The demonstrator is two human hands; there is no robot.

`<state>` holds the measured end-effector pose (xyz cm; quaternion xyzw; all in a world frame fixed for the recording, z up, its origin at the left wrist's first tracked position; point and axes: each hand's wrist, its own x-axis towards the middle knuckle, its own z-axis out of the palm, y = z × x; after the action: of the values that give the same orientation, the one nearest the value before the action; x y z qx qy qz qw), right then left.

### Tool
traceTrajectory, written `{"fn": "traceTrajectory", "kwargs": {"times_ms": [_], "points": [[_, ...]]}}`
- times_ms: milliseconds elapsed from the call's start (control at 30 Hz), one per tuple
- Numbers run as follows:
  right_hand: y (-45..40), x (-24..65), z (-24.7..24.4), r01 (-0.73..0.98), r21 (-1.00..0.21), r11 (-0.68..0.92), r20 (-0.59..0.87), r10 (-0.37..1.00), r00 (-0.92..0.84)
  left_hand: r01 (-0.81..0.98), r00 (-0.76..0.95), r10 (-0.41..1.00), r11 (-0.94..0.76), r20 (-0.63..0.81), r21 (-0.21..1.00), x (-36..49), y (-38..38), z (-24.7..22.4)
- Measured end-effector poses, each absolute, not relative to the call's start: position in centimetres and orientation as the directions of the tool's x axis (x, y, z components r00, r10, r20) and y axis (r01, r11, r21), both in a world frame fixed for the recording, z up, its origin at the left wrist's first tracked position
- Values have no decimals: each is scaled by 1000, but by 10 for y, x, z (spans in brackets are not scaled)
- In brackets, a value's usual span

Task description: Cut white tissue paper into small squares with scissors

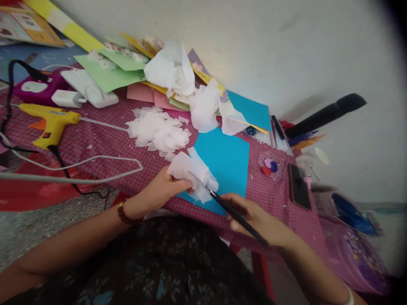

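"Over the left side of the blue sheet [232, 152], there's the tissue [199, 167], and the left hand [163, 188] has it!"

"Pinched, too: thumb on top, near the tissue's eight o'clock edge. Fingers underneath are mostly hidden."

"And across from it, the right hand [246, 212], wrapped around the black handle of the tool [243, 222]."

"Which way's the tissue from there?"

"Ten o'clock, just up the shaft! Tool runs ten to four, tip at the ten end, right over the white."

"Touching?"

"Can't tell; too fine to call. But look at the tissue's own length: ten to four as well, near enough. Those two lie almost in line!"

"So which hand is nearer?"

"Left, no contest: it's on the edge, tissue at two o'clock from its knuckles. The right gets there only through the tool."

"Then I'd say everything turns on that tip, and on the left pinch steadying the tissue below it."
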<state>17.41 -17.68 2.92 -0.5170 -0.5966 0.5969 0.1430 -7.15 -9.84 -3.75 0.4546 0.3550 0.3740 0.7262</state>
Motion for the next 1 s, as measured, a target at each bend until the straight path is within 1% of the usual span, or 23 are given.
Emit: {"fn": "traceTrajectory", "kwargs": {"times_ms": [267,467,600,667,733,800,900,1000], "points": [[-177,173,27,435,-850,-299,-473,796,-378,-310,466,859,383,-213,870,-67,-95,-30],[-177,173,27,477,-834,-278,-471,809,-352,-309,482,856,364,-186,879,-69,-96,-38],[-179,173,25,505,-811,-294,-484,822,-300,-322,518,841,365,-160,874,-72,-94,-35],[-179,173,26,519,-805,-289,-484,824,-293,-327,499,851,360,-164,874,-74,-92,-31],[-179,173,27,554,-796,-243,-474,820,-321,-295,447,874,343,-189,892,-77,-90,-29],[-180,174,28,573,-797,-191,-455,813,-363,-217,421,883,321,-208,922,-80,-89,-28],[-180,175,28,569,-805,-168,-444,807,-389,-62,461,867,245,-190,967,-83,-89,-28],[-179,175,28,579,-798,-167,-446,809,-382,7,527,834,187,-163,982,-82,-91,-27]]}}
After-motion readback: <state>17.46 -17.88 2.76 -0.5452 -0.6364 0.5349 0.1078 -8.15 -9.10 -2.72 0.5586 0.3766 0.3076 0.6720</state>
